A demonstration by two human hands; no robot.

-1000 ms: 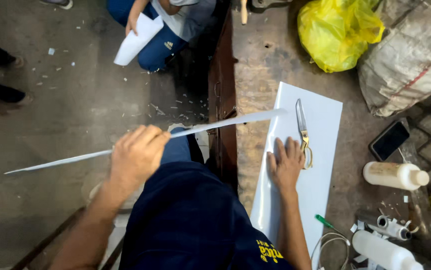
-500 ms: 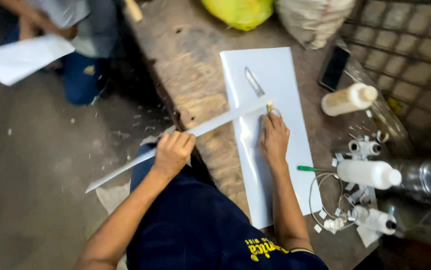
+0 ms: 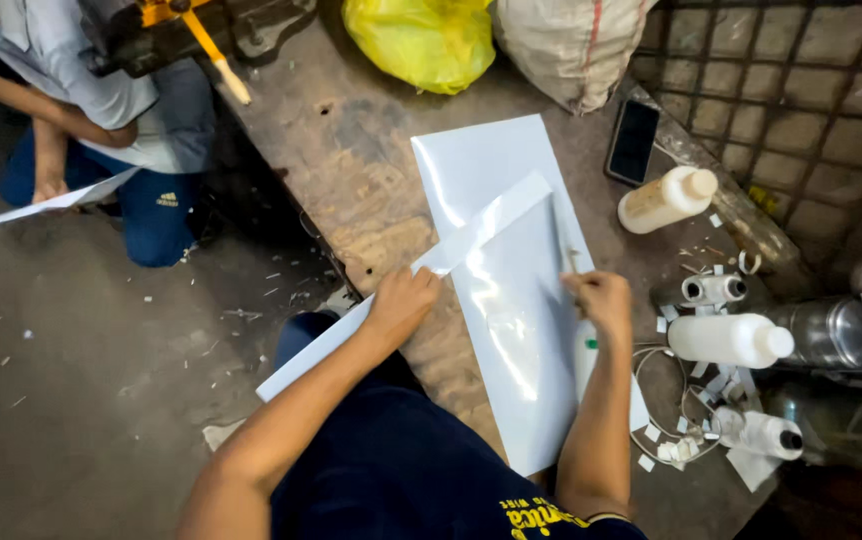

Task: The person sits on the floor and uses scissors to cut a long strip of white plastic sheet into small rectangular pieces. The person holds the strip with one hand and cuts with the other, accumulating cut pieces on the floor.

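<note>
My left hand (image 3: 403,303) grips a long white strip (image 3: 471,236) that slants across the white sheet (image 3: 511,330) on the worktop (image 3: 371,170). My right hand (image 3: 599,300) pinches a thin tool (image 3: 572,262) at the sheet's right edge, near 2 bottles (image 3: 726,340).

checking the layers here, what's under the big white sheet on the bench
The big white sheet lies flat on the worn wooden bench, whose top shows around its edges. A long white strip crosses over it, held by the left hand. Anything beneath the sheet itself is covered.
</note>
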